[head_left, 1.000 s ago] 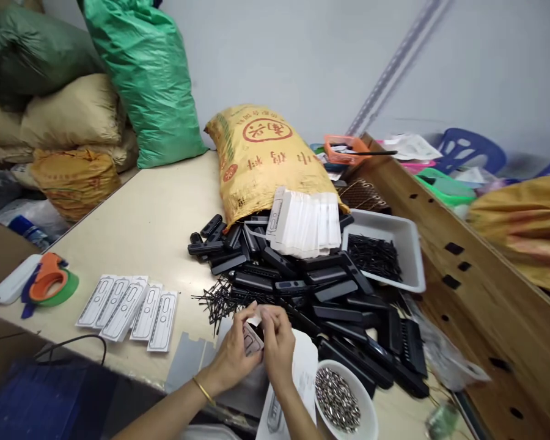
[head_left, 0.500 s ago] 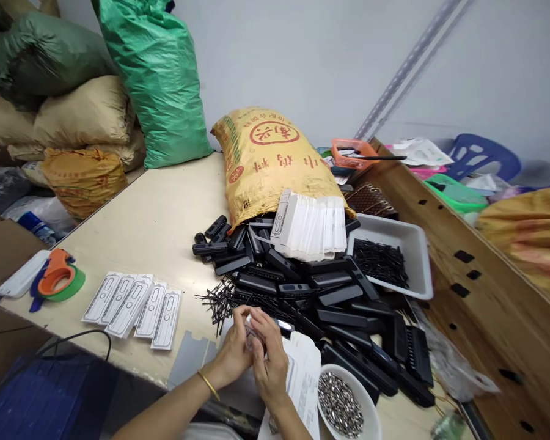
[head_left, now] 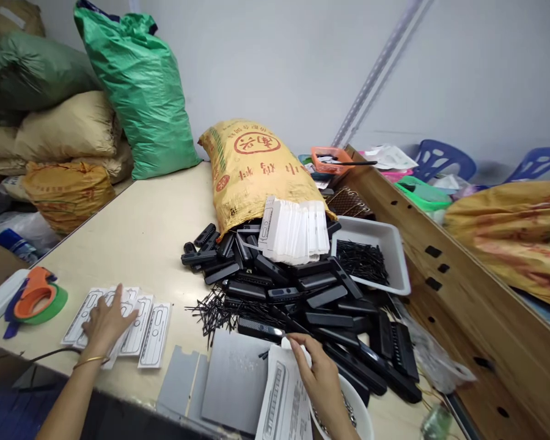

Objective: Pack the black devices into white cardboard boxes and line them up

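Note:
My left hand (head_left: 104,322) lies flat with spread fingers on a row of white label cards (head_left: 140,325) at the table's front left. My right hand (head_left: 319,377) rests at the front centre, its fingers curled on the top edge of a white printed sheet (head_left: 284,400). Just beyond it lies a heap of black plastic casings (head_left: 311,293) and a scatter of thin black pins (head_left: 213,308). A grey pad (head_left: 236,382) lies between my hands. A white bowl (head_left: 360,415) sits under my right wrist, mostly hidden.
A yellow sack (head_left: 250,168) lies open behind the casings with a stack of white cards (head_left: 296,229) at its mouth. A white tray (head_left: 394,256) holds more pins. An orange tape dispenser (head_left: 34,296) sits far left. A wooden board (head_left: 462,293) runs along the right.
My hands, together at the front centre on a small part, have separated. The left swung out onto the label cards; the right now rests on the printed sheet.

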A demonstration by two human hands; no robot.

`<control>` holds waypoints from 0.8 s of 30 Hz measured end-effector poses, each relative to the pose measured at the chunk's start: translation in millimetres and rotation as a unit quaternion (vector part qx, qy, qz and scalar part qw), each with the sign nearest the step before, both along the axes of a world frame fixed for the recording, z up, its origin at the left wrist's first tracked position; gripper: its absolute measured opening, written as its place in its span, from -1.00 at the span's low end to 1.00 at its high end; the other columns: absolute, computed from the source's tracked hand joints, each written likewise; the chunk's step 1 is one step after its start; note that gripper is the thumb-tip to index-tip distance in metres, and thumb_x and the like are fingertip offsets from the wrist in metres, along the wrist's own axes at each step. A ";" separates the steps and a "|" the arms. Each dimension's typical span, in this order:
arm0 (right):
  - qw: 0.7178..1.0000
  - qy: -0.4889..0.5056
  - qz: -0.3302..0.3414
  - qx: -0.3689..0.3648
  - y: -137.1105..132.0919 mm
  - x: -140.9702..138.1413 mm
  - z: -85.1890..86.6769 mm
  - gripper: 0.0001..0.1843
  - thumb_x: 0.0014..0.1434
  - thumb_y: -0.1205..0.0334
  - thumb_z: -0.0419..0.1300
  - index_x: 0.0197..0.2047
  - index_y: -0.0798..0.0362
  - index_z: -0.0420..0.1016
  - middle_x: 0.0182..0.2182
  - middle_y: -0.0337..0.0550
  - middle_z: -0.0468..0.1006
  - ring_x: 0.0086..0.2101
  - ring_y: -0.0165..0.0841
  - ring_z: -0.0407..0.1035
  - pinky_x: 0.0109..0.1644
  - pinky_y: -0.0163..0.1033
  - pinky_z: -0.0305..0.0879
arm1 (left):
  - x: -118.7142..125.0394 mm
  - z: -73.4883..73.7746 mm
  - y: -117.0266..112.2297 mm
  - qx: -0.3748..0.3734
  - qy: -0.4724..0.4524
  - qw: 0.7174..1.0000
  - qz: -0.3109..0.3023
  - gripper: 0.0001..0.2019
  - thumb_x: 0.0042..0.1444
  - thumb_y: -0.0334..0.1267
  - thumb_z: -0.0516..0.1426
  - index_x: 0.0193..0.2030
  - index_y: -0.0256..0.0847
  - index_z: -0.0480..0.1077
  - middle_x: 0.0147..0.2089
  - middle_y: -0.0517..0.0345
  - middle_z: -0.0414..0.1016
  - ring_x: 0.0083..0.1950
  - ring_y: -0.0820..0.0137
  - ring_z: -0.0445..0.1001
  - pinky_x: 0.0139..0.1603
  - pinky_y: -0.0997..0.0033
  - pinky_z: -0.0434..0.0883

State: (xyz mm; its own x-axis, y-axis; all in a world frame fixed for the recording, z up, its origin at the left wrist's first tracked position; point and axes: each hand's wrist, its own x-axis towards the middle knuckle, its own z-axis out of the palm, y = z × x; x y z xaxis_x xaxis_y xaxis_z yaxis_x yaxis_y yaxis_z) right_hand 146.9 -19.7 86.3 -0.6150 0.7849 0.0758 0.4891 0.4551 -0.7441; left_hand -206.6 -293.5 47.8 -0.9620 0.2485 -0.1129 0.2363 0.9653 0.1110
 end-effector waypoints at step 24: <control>0.991 -0.112 -0.065 0.013 -1.4 82.0 -38.3 -0.84 0.07 0.25 0.04 -0.47 0.01 0.41 -0.43 -0.12 0.49 -0.34 -0.20 0.37 -0.23 -0.11 0.28 | 153.2 36.0 151.6 0.572 -0.615 0.543 0.010 -0.56 0.12 -0.37 0.08 0.15 -0.17 0.10 0.09 -0.05 0.39 0.08 0.25 0.41 0.08 0.16 0.39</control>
